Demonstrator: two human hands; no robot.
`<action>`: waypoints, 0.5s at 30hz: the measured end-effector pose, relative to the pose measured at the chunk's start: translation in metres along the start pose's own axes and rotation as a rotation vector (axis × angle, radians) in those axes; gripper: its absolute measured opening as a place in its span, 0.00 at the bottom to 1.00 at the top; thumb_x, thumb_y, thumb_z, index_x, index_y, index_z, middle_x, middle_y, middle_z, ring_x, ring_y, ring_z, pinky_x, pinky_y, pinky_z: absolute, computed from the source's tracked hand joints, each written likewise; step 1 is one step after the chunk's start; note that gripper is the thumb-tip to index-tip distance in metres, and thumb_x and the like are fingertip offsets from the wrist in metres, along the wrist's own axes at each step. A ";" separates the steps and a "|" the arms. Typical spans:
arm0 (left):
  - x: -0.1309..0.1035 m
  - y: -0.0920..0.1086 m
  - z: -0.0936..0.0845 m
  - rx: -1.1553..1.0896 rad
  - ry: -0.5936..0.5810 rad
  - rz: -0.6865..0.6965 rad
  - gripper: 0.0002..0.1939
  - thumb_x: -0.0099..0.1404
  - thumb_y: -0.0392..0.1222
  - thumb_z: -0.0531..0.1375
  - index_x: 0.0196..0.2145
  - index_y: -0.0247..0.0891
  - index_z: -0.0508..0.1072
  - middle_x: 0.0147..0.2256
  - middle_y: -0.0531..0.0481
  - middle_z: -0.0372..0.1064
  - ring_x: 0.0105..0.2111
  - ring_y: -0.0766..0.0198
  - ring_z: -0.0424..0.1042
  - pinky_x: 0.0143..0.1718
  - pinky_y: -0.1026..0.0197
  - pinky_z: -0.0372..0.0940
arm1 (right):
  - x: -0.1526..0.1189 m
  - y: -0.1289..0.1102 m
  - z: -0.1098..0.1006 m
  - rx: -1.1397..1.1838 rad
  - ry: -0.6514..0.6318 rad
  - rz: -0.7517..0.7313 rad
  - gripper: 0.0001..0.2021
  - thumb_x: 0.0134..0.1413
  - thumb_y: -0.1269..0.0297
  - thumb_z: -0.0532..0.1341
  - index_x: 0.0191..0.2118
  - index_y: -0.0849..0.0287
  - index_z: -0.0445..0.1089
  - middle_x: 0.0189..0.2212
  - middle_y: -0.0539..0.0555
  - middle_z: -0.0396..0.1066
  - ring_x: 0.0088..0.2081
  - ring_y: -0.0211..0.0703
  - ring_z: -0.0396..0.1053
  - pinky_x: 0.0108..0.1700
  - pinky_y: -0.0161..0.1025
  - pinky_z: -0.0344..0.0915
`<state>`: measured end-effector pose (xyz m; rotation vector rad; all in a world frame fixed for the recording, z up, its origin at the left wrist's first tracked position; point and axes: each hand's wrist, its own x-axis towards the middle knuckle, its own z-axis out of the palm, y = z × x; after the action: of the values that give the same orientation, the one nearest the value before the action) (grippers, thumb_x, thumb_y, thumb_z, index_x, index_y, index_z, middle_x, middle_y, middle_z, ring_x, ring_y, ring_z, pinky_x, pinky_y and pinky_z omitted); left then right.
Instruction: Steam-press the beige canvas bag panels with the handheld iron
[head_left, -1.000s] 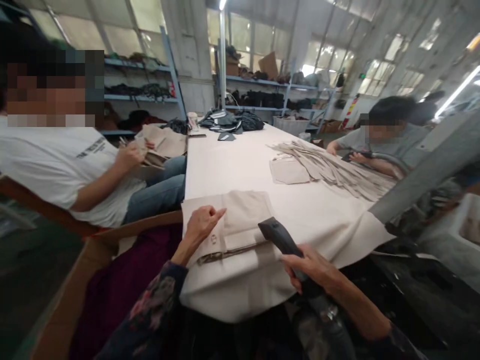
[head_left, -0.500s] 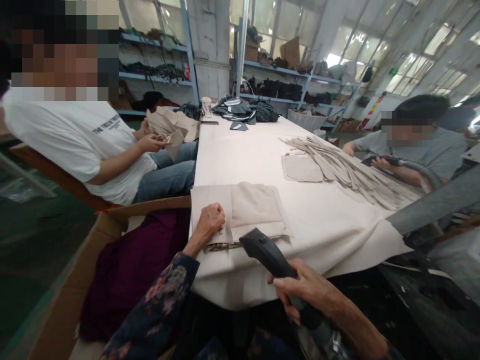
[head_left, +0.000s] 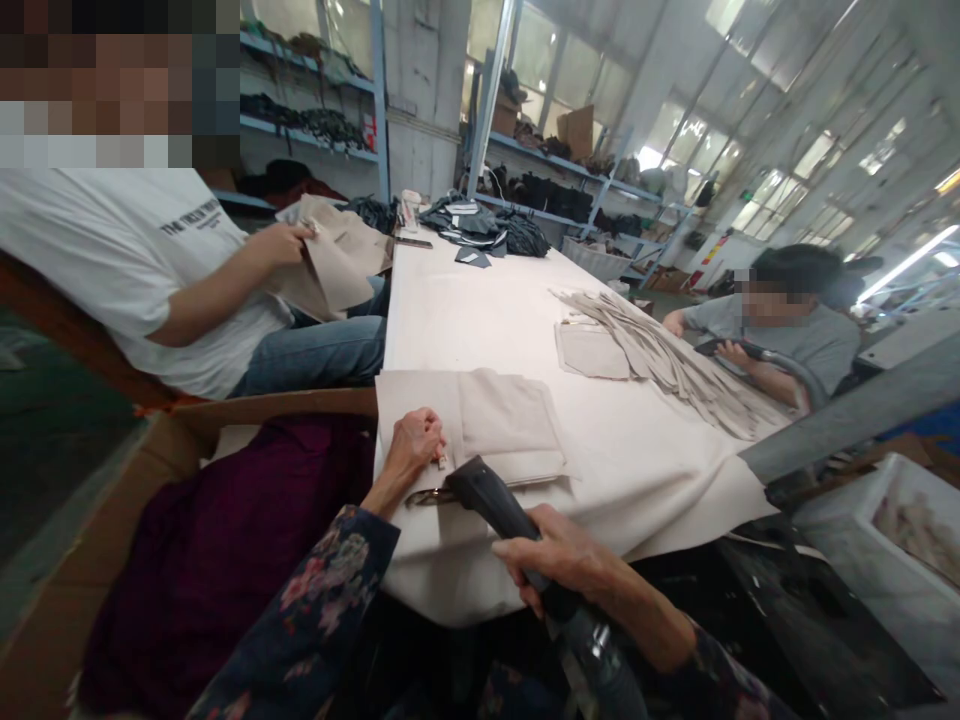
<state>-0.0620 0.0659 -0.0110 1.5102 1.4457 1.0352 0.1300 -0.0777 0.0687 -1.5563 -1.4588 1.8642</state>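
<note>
My left hand (head_left: pixel 414 442) is closed in a pinch over the left part of a beige fabric piece (head_left: pixel 510 425). A small pale, shiny bit shows below its fingertips; what the fingers hold is too small to make out. My right hand (head_left: pixel 559 555) is wrapped around a black vacuum nozzle (head_left: pixel 491 497) with a grey hose running down from it. The nozzle's flat tip points at the near edge of the fabric, just right of my left hand. Shiny metal-like bits peek out under that edge.
The pale cloth-covered table (head_left: pixel 442 310) bears a long pile of beige pieces (head_left: pixel 660 370) and dark goods (head_left: pixel 480 225) at the far end. A cardboard box (head_left: pixel 172 425) with purple cloth (head_left: pixel 225 540) stands left. Co-workers sit on both sides; the left one holds beige fabric (head_left: pixel 337 260).
My right hand and the nozzle have moved left, closer to my left hand. My left hand stays pinched on the fabric. The left co-worker has raised and spread their beige piece.
</note>
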 end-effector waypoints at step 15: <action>-0.042 -0.010 -0.012 0.101 0.201 0.241 0.11 0.59 0.35 0.47 0.28 0.36 0.68 0.24 0.51 0.65 0.25 0.65 0.66 0.31 0.62 0.59 | -0.008 -0.023 -0.003 -0.003 0.098 -0.078 0.14 0.51 0.55 0.61 0.27 0.61 0.62 0.16 0.47 0.62 0.15 0.33 0.60 0.16 0.30 0.61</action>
<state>-0.0778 0.0241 -0.0173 1.7253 1.4962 1.3069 0.1269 -0.0720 0.0922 -1.5463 -1.4578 1.7178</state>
